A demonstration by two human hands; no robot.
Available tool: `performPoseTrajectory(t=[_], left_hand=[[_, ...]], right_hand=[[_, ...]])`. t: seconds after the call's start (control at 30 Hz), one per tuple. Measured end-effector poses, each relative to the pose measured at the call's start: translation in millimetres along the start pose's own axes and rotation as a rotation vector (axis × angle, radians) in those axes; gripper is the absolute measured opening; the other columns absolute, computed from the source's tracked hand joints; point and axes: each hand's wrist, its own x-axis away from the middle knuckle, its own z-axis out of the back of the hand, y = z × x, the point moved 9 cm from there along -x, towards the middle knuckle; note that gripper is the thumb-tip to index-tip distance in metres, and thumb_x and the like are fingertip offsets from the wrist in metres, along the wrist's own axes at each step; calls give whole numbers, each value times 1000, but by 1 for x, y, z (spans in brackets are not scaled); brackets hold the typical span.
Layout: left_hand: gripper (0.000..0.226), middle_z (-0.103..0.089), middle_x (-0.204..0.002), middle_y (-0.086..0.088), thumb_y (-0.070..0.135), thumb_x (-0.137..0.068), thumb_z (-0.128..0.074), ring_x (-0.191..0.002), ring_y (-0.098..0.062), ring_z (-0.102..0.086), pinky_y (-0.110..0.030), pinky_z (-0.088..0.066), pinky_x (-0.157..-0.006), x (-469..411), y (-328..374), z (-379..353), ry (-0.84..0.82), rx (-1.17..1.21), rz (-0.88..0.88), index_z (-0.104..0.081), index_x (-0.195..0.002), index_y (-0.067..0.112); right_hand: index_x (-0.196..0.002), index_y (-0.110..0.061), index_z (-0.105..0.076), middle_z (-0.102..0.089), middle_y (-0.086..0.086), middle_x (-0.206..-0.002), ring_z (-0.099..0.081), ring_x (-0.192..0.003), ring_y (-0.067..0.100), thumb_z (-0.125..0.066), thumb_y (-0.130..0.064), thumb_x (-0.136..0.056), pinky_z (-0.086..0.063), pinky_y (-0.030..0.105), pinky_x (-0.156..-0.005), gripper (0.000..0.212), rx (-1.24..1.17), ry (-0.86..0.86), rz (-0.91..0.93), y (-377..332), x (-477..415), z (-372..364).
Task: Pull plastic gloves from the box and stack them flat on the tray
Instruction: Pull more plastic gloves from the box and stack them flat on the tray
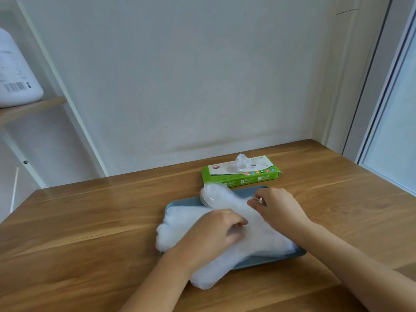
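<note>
From the head camera, both hands work over a pile of clear plastic gloves (180, 221) lying on a grey-blue tray (270, 260) on a wooden table (90, 221). The left hand (209, 235) lies palm down on the middle of the pile with its fingers curled loosely, pressing the film; whether it pinches any of it I cannot tell. The right hand (279, 206), just beyond and to the right of the left, has thumb and forefinger nearly closed at the upper edge of the top glove and seems to hold a fold of it.

The gloves look very light, thin and limp, with a slick surface. They will likely slide over one another and puff up with trapped air, so a glove is best taken by a pinch at the cuff or an edge and smoothed flat under an open palm.

The tray holds the whole stack. The pile spills over the tray's edge to the left of the left hand and over its near edge beneath that wrist. Beyond the right hand, close behind the tray, stands the green box (240, 174), with one more glove (242, 162) poking up out of its top slot.
</note>
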Motion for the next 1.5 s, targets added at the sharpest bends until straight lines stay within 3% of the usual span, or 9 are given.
performPoseTrajectory(t=[0.23,0.47,0.6,0.77,0.9,1.03,1.13,1.3,1.5], left_hand=[[79,-12,-161,10,57,-90,-53,-147,-5,-7,-25,-5,-121,3,-23,-17,-182,-109,149,-18,-154,26],[120,38,-152,2,87,-68,-40,-137,-19,40,-46,22,-115,10,-54,-23,-271,-272,392,22,-150,26],[125,43,-150,0,89,-66,-42,-135,-21,42,-49,23,-113,7,-58,-21,-260,-311,411,25,-149,24],[140,38,-150,-16,96,-53,-32,-137,-32,38,-52,21,-111,15,-59,-1,-163,-447,544,28,-146,10],[150,36,-148,-23,101,-33,10,-137,-37,35,-48,20,-110,27,-67,43,40,-487,690,23,-147,3],[87,5,-161,9,71,-86,-32,-145,-9,15,-17,10,-109,11,-34,47,202,-196,352,-9,-154,23],[68,-20,-156,15,53,-92,-48,-131,12,-2,-1,5,-101,5,-12,13,-22,-55,209,-23,-151,28],[112,15,-160,9,82,-71,-40,-145,-2,14,-33,11,-119,24,-46,-21,-364,-155,363,8,-154,24],[139,17,-154,21,89,-39,-46,-143,-3,18,-33,4,-119,44,-69,4,-487,-144,488,9,-153,32]], right_hand=[[-100,-20,-63,-54,-6,-78,-52,-75,18,-51,-41,-95,-32,28,-55,24,48,-21,-15,6,1,-7],[-110,-21,-57,-62,-3,-106,-59,-92,19,-52,-37,-95,-42,28,-68,23,187,63,54,-6,7,11],[-103,-15,-65,-62,3,-101,-63,-86,23,-83,-19,-69,-53,32,-69,38,221,316,449,-51,33,30],[-146,-24,-33,-28,-4,-154,-27,-140,11,-27,-44,-100,-18,29,-116,51,214,-335,577,-47,45,-37],[-151,-35,-7,-1,-6,-161,-1,-147,12,-16,-65,-86,6,26,-115,73,342,-479,511,-27,41,-42],[-150,-39,1,7,-3,-161,5,-147,15,-19,-66,-87,7,28,-115,72,338,-514,523,-28,46,-41],[-151,-39,2,8,0,-161,5,-147,18,-23,-65,-90,5,32,-117,71,365,-523,545,-26,45,-41],[-150,-38,8,15,-4,-159,12,-146,16,-35,-67,-88,13,28,-111,81,379,-617,529,-19,43,-36],[-150,-44,-1,2,-20,-158,0,-147,18,-69,-53,-78,-7,45,-117,100,394,-826,342,9,34,-9]])
